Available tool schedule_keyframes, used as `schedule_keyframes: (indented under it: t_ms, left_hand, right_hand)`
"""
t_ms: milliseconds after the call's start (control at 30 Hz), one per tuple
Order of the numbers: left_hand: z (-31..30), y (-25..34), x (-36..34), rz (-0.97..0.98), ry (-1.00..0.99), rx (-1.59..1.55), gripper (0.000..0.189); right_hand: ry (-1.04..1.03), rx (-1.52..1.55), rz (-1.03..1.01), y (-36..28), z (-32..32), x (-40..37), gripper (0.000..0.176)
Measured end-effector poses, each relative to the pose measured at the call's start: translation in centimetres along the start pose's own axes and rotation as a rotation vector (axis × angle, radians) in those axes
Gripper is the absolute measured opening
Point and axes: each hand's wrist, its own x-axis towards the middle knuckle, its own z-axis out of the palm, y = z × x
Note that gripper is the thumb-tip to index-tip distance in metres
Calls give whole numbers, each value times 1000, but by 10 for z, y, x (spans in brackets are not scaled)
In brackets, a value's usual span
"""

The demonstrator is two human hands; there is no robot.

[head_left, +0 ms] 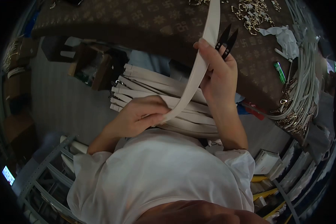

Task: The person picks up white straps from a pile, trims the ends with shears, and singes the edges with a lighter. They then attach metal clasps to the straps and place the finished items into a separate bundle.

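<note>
A long cream strap [192,80] runs between my two hands, its upper part reaching over the table. My left hand [140,115] is closed on its lower end, close to my body. Higher up, my right hand [218,69] pinches the same strap between thumb and fingers. Black thread snips [227,42] also sit in my right hand, blades pointing up and away from the strap. Under the hands, several more cream straps [138,80] lie in a bundle across my lap, with dark metal clasps at their left ends.
The table [138,16] has a brown patterned cover. On it are gold metal clasps [252,15], a crumpled white plastic bag [287,41], a green lighter-like item [279,72] and a hanging bundle of pale straps [302,74]. An open box [91,65] stands left; metal racks [44,186] flank me.
</note>
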Motion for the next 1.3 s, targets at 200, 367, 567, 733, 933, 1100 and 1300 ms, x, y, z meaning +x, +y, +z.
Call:
schedule_keyframes:
  t_ms: [200, 367, 567, 733, 933, 1100, 1300]
  left_hand:
    - [-32, 2, -41, -275, 0, 97, 16]
    - [-57, 5, -57, -467, 312, 96, 16]
    - [-65, 9, -43, -450, 26, 338, 19]
    - [-58, -5, -43, -437, -195, 555, 19]
    - [-53, 21, -7, -216, -58, 829, 11]
    - [-89, 39, 105, 284, 428, 1054, 9]
    - [-165, 4, 273, 248, 737, 1314, 25]
  right_hand:
    - [63, 67, -254, -47, -8, 44, 13]
    - [120, 143, -510, -81, -70, 24, 18]
    - [336, 142, -339, -43, -157, -94, 23]
    - [752, -149, 187, 23, -198, -199, 21]
    - [699, -499, 62, 3, -189, -192, 17]
    - [433, -502, -108, -18, -154, -129, 17]
    - [-37, -745, -269, -26, -84, -95, 12]
